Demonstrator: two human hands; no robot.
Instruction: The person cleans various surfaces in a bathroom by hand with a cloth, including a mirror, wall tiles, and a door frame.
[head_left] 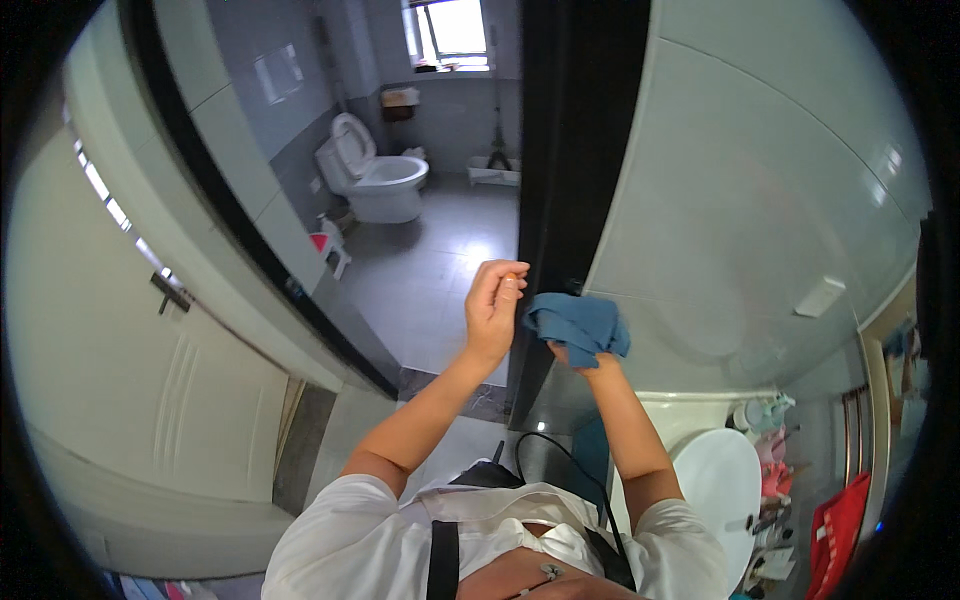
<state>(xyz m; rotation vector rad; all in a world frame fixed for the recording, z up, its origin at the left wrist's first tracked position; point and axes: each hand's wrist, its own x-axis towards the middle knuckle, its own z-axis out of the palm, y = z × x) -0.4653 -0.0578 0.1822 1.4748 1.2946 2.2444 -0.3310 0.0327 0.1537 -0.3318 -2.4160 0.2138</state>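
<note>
A crumpled blue cloth [580, 325] covers most of my right hand [562, 352], which is closed on it beside the dark door frame [570, 130]. The cloth lies against or very near the frame's right edge, by a small dark fitting [575, 286]. To its left, my left hand [492, 305] is raised at the frame's left edge with fingers curled in. Its fingertips meet or nearly meet the frame; what they hold, if anything, I cannot make out.
Through the doorway stand a white toilet [385, 185] and a small red-and-white stool [332, 250]. A pale door [140, 340] is at the left. At the right are a white washbasin [715, 490], toiletries [770, 450] and a red towel [838, 535]. A black cable [575, 462] hangs near my body.
</note>
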